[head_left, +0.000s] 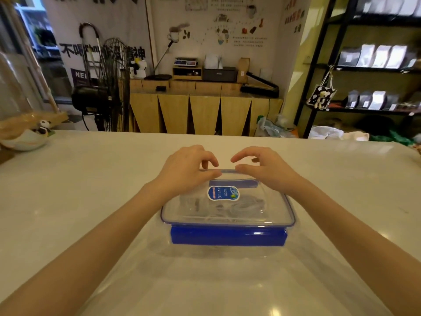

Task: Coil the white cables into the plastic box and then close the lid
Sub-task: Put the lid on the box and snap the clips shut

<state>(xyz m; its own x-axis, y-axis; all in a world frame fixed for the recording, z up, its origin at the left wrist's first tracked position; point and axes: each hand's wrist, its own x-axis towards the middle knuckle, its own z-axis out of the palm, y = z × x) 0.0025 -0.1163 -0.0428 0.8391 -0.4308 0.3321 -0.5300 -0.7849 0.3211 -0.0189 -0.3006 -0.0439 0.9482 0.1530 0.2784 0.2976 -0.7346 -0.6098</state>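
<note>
A clear plastic box (227,249) stands on the white table (91,201) in front of me. Its clear lid (268,215) with a blue oval sticker (223,193) lies on top. White cables (230,209) show dimly through the lid, coiled inside. The near blue latch (227,234) is folded down against the front wall. At the far edge, my left hand (186,172) and my right hand (264,167) rest their curled fingers and thumbs on the far blue latch (227,172). How firmly they grip it is hidden by the fingers.
A white bowl with a panda figure (29,137) sits at the table's far left edge. Beyond the table stand a black fan (102,92), a wooden counter (205,110) and dark shelves (364,71) with bags.
</note>
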